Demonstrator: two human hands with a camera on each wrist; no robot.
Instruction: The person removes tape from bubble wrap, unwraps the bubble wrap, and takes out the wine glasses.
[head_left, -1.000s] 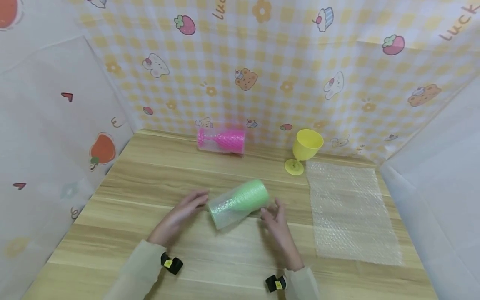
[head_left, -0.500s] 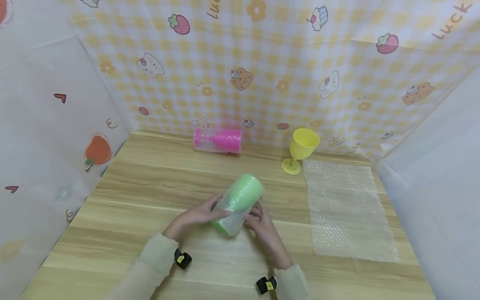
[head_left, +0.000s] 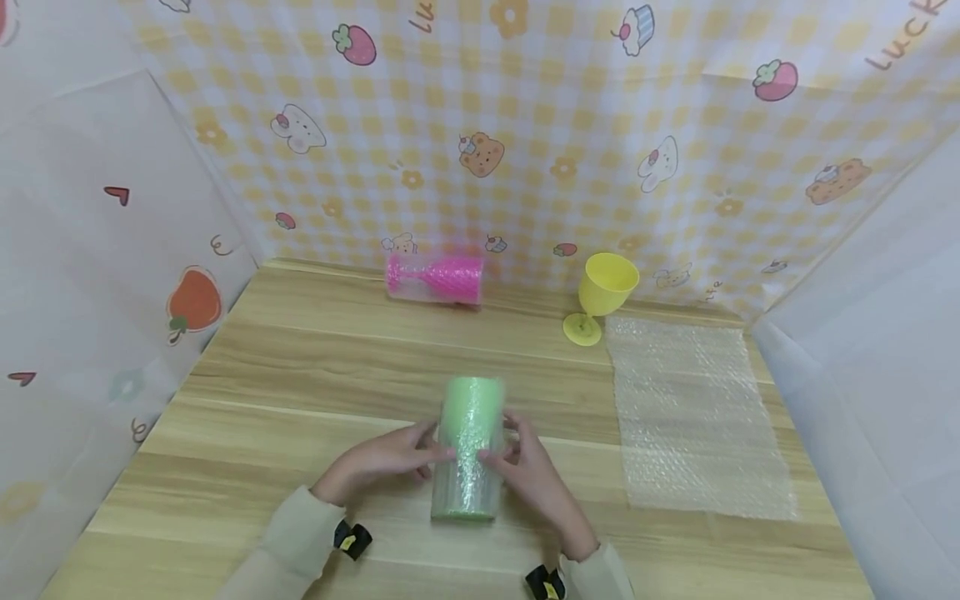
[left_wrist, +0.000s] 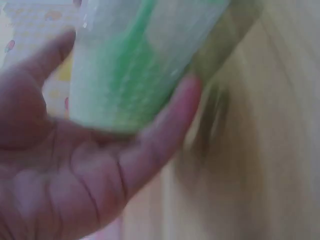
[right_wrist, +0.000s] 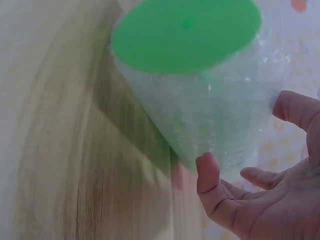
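- Central object: green goblet (head_left: 476, 407) rolled in bubble wrap (head_left: 448, 492), lying lengthwise between the two hands at the near-middle of the wooden tabletop (head_left: 300, 367); whether it touches the wood or hangs just above it cannot be told.
- Long axis: roughly from 12 to 6 o'clock as the head view shows it; bowl end toward 12, flat green foot (right_wrist: 186, 36) toward 6, its underside showing in the right wrist view.
- Left hand (head_left: 396, 454): at 9 o'clock of the roll; digits spread to either side of the wrap, holding it lightly; the palm looks apart from the bowl end.
- Right hand (head_left: 529, 467): at 3 o'clock; thumb and fingers bent about the opposite flank, pinching the wrap at its surface.
- Key relation: the axis runs crosswise to the line between the hands; neither hand is clearly nearer, both touching the sides, with both ends uncovered.
- Surroundings, reckoned from the roll: wrapped pink goblet (head_left: 456, 279) on its side near 12 o'clock; bare yellow goblet (head_left: 606, 285) upright between 1 and 2; flat clear sheet (head_left: 701, 425) at 3, well beyond the right hand.
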